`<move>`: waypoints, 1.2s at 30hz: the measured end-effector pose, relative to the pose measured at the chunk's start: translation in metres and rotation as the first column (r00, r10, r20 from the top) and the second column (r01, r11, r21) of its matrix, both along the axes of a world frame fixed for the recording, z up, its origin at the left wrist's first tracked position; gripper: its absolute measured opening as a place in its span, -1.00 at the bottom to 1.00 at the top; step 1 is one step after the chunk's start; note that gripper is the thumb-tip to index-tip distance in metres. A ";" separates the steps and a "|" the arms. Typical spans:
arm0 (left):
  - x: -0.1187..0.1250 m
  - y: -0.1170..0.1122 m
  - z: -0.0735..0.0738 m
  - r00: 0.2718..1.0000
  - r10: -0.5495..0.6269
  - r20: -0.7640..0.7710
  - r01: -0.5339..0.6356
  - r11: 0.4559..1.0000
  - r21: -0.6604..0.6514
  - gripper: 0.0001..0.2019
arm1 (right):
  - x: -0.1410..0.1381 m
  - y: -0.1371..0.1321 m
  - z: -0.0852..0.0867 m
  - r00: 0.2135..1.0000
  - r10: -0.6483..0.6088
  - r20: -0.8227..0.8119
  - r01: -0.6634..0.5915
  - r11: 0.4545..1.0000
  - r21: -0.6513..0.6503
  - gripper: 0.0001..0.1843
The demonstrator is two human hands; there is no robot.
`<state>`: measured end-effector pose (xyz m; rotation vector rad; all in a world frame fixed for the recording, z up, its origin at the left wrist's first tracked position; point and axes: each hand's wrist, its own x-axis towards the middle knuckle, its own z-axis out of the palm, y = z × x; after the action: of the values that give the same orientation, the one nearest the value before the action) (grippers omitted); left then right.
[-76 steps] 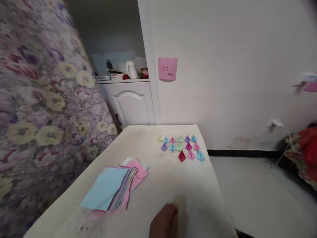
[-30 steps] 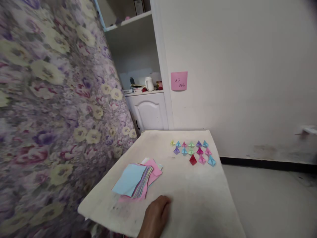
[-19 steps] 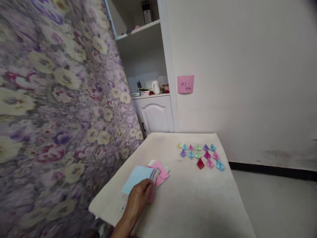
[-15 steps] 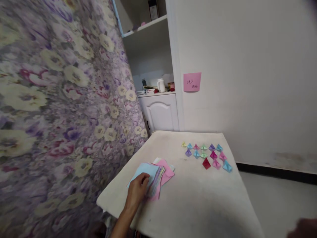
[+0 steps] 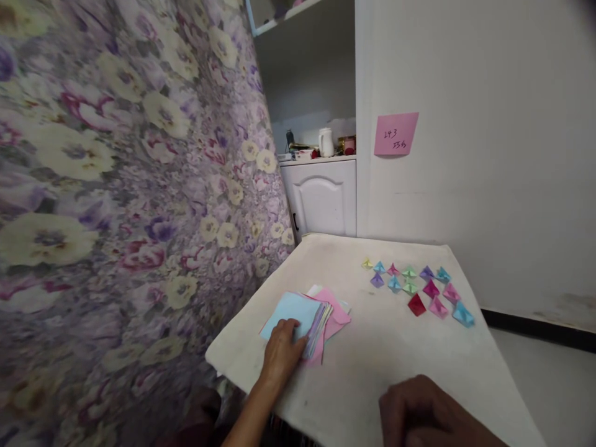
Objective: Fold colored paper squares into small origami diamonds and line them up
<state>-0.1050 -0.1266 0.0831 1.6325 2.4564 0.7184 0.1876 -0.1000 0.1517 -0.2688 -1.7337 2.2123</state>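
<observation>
A stack of square coloured paper (image 5: 298,310), with a light blue sheet on top, lies at the left of the table. My left hand (image 5: 284,347) rests on its near edge; the fingers bend down onto the blue sheet, and the thumb stands apart beside the fanned edges. From the lower right comes my right hand (image 5: 428,406), above the near side of the table, its fingers curled in. Whatever those fingers may hold is hidden. Several small folded paper pieces stand in rows at the right, among them a red one (image 5: 416,305) and a blue one (image 5: 463,314).
A cream cloth covers the table (image 5: 372,347). Pink paper sheets (image 5: 338,313) stick out from behind the stack. A floral curtain (image 5: 139,217) hangs along the left. Behind stand a white cabinet (image 5: 326,195) with a white jug (image 5: 326,142) and a wall bearing a pink note (image 5: 395,134).
My right hand has come in from the lower right corner over the table's near side. On the stack, my left hand's thumb and fingers have parted. The view has shifted slightly.
</observation>
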 end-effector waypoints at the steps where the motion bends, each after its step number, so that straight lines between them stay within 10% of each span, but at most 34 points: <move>1: 0.000 0.000 0.000 1.000 0.001 0.003 -0.001 1.000 -0.012 -0.76 | -0.004 0.002 -0.009 1.000 0.001 0.009 -0.001 1.000 0.001 -0.71; 9: -0.004 0.004 -0.002 1.000 -0.009 0.027 0.010 0.998 -0.058 -0.86 | -0.015 0.009 -0.067 0.996 0.013 0.090 0.001 0.988 -0.151 -0.69; 36: -0.015 0.007 -0.010 0.994 -0.057 0.093 0.058 0.998 -0.007 -0.85 | -0.020 0.007 -0.083 0.995 0.073 0.060 -0.061 0.981 -0.182 -0.75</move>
<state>-0.1197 -0.1194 0.0728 1.6214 2.3359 0.7546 0.1676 -0.0925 0.0691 -0.3339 -1.5986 2.4396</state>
